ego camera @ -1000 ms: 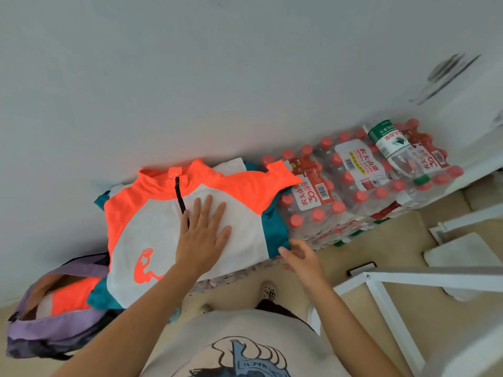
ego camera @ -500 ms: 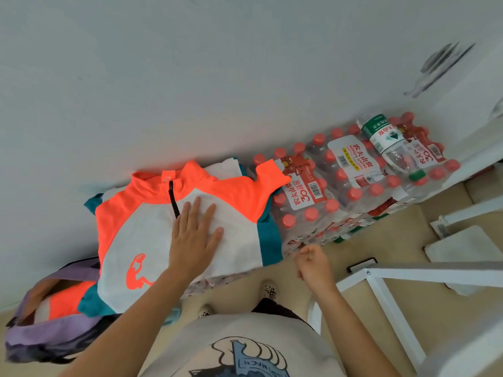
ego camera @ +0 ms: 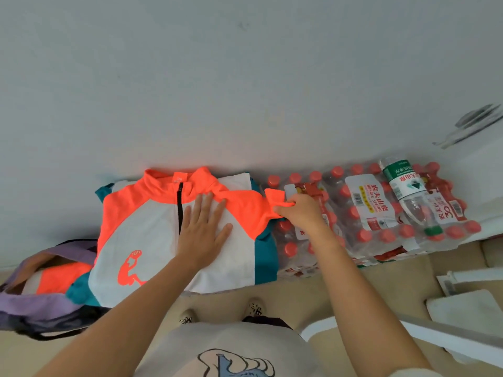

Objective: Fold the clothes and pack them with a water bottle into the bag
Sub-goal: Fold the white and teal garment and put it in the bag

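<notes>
An orange, white and teal zip-neck shirt (ego camera: pixel 141 229) lies spread face up on a stack against the wall. My left hand (ego camera: pixel 202 229) presses flat on its chest, fingers straight. My right hand (ego camera: pixel 300 213) pinches the end of the shirt's orange right sleeve (ego camera: pixel 275 198) over the bottle packs. A purple bag (ego camera: pixel 35 306) sits open on the floor at the left with an orange and white garment (ego camera: pixel 58 277) inside. A loose water bottle (ego camera: pixel 408 194) with a green label and green cap lies on top of the packs at the right.
Shrink-wrapped packs of red-capped water bottles (ego camera: pixel 362 213) line the wall from the centre to the right. A white wall (ego camera: pixel 245 91) rises right behind them. A white metal frame (ego camera: pixel 435 338) stands on the beige floor at the lower right. My feet (ego camera: pixel 254 308) are below the shirt.
My right hand rose from below the packs and took hold of the orange sleeve end. My left hand stayed pressed on the shirt.
</notes>
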Demonstrator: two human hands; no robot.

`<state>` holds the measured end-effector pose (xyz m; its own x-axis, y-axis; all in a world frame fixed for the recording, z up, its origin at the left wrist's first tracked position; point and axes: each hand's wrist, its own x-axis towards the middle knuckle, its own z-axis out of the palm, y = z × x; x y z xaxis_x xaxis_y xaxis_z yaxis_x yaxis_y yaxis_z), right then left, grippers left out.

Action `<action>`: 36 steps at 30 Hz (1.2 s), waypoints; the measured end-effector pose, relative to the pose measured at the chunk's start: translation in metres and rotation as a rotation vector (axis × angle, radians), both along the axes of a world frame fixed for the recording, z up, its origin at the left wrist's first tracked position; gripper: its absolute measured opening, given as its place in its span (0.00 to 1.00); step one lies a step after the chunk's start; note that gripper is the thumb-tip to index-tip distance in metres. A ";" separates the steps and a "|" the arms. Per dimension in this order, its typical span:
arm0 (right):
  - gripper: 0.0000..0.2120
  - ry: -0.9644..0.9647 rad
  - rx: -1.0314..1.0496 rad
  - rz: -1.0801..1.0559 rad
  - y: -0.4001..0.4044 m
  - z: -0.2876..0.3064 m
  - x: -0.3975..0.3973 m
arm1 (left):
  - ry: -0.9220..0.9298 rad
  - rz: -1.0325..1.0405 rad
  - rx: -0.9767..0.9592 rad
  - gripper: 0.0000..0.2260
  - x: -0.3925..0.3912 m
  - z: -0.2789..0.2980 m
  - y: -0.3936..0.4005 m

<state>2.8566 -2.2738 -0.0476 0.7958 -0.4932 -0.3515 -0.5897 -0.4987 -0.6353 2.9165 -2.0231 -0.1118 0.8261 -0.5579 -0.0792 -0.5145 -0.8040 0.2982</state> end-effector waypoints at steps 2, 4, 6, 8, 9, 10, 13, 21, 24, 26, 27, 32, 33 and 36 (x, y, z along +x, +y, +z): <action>0.14 -0.060 0.065 -0.026 -0.011 0.001 0.000 | -0.015 0.011 -0.012 0.30 0.002 -0.002 -0.001; 0.13 -0.206 0.195 -0.094 -0.023 0.008 -0.004 | -0.034 0.016 -0.024 0.30 0.001 -0.003 -0.001; 0.14 -0.306 0.398 -0.116 -0.034 0.011 -0.012 | -0.040 0.017 -0.029 0.30 0.000 -0.004 -0.002; 0.13 -0.288 0.475 -0.096 -0.040 0.011 -0.016 | -0.049 0.024 -0.020 0.30 0.000 -0.005 -0.002; 0.12 -0.221 0.428 -0.078 -0.042 0.009 -0.017 | -0.049 0.029 -0.016 0.30 0.000 -0.005 -0.002; 0.12 -0.124 0.344 -0.058 -0.045 0.006 -0.017 | -0.044 0.029 -0.016 0.30 0.001 -0.004 -0.002; 0.15 0.078 0.343 -0.072 -0.049 0.000 -0.021 | -0.019 0.011 -0.012 0.32 0.001 0.002 -0.002; 0.12 0.072 0.264 -0.146 -0.033 -0.004 -0.035 | 0.012 0.024 -0.076 0.33 -0.012 0.033 -0.006; 0.14 -0.105 0.099 -0.175 -0.013 0.007 -0.030 | 0.130 0.151 -0.440 0.16 -0.021 0.046 -0.005; 0.07 -0.249 0.088 -0.092 0.014 0.023 -0.021 | 0.613 0.428 -0.755 0.14 -0.017 0.064 -0.003; 0.06 -0.278 0.127 -0.002 0.031 0.030 -0.016 | 0.892 0.555 -0.901 0.18 -0.014 0.071 -0.001; 0.11 -0.153 0.590 0.476 0.093 0.047 -0.004 | 1.266 0.562 -1.170 0.30 -0.004 0.071 0.028; 0.09 -0.151 0.587 0.463 0.091 0.046 -0.003 | 1.243 0.541 -1.139 0.27 -0.003 0.069 0.030; 0.04 -0.159 0.423 0.304 0.069 0.037 0.003 | 1.190 0.571 -1.050 0.21 0.000 0.059 0.031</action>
